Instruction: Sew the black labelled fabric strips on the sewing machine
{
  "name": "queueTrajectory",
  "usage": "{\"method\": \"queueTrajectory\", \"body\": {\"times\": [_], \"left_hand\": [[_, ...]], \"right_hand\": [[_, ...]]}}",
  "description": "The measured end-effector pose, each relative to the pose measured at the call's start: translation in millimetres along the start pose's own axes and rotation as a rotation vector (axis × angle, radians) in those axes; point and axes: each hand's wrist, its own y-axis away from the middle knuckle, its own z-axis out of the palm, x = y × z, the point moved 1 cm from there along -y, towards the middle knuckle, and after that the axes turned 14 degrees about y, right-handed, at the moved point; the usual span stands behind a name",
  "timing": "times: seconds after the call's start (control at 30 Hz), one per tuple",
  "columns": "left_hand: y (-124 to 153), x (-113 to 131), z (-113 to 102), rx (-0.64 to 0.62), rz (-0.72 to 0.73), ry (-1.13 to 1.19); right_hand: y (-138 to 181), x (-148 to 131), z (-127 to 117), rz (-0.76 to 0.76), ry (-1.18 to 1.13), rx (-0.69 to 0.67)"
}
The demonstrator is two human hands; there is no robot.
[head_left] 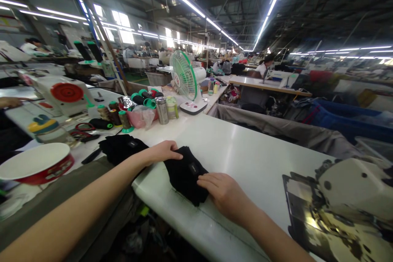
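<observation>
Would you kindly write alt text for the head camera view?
A person's left hand and right hand touch black fabric with a small label, lying on a white table. A sewing machine stands to the right; beyond the fabric are a green-and-white fan and thread spools.

Tag (193, 168) on blk cloth (181, 174): txt too small. Sewing mach. (356, 188) cut off by R edge.

The left hand (163, 151), right hand (226, 196) and both forearms (92, 197) are bare.
</observation>
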Motion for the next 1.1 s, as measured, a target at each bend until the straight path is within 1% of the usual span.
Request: {"method": "queueTrajectory", "body": {"times": [0.13, 0.23, 0.3, 0.4, 0.47, 0.53, 0.63, 0.7, 0.77, 0.87, 0.93, 1.0, 1.1], "left_hand": [[13.7, 22.7, -11.4, -0.05, -0.026, 0.25], [13.4, 27.4, -16.5, -0.018, -0.036, 0.33], [10.7, 20.3, -14.5, 0.017, -0.062, 0.314], [6.9, -0.2, -5.0, 0.073, -0.099, 0.229], [4.9, -13.6, 1.4, 0.119, -0.099, 0.167], [3.1, -22.2, 5.2, 0.168, -0.081, 0.124], [1.3, -23.8, 6.0, 0.211, -0.067, 0.121], [2.4, -18.7, 5.3, 0.2, -0.086, 0.162], [7.1, -9.7, 5.6, 0.152, -0.115, 0.239], [20.5, 9.3, 9.1, 0.057, -0.123, 0.381], [31.6, 23.9, 12.7, 0.018, -0.103, 0.458], [42.4, 38.1, 15.4, 0.009, -0.078, 0.532], [54.7, 53.8, 13.6, 0.03, -0.02, 0.632]], "right_hand": [[-11.6, 11.9, -24.0, 0.079, -0.078, 0.039], [-18.9, 22.8, -26.3, 0.13, -0.114, 0.051], [-20.3, 27.2, -17.1, 0.139, -0.127, 0.034], [-17.1, 27.3, 2.7, 0.13, -0.139, -0.035], [-13.2, 23.9, 10.5, 0.13, -0.145, -0.085], [-10.3, 19.5, 9.7, 0.139, -0.147, -0.121], [-11.3, 13.1, -2.2, 0.145, -0.152, -0.149], [-16.3, 8.2, -9.1, 0.158, -0.147, -0.129], [-24.1, 0.7, -10.3, 0.183, -0.1, -0.077], [-38.8, -16.6, -2.1, 0.24, 0.069, 0.032], [-48.6, -28.3, 5.1, 0.288, 0.189, 0.114], [-56.0, -35.2, 9.1, 0.332, 0.286, 0.173], [-57.3, -31.4, 5.9, 0.388, 0.379, 0.181]]}}
